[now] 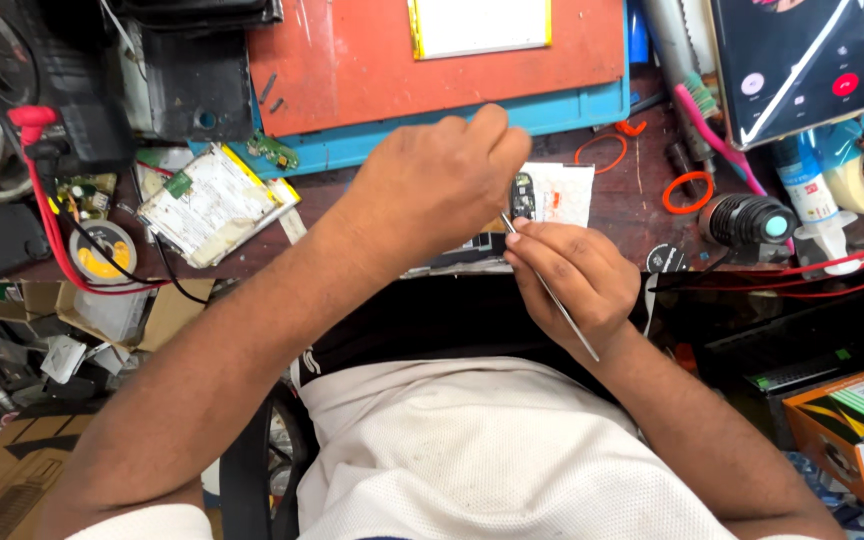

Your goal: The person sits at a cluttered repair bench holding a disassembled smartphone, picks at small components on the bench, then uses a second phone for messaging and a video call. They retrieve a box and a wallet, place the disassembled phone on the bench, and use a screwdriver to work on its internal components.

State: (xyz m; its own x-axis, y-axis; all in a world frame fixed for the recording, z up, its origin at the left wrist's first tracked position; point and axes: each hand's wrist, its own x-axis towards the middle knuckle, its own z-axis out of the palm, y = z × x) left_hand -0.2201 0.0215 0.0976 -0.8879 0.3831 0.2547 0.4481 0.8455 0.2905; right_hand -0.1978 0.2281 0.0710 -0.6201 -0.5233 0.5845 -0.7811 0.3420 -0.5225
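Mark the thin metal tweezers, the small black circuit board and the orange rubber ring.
thin metal tweezers [552,296], head view, mid-shaft
small black circuit board [522,195], head view, centre
orange rubber ring [687,192], head view, right rim

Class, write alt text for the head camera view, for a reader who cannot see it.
Seen from above, a person's right hand holds metal tweezers to a small black circuit board on a cluttered workbench, while the left hand reaches over it. An orange and blue work mat, a phone and red wires lie around.
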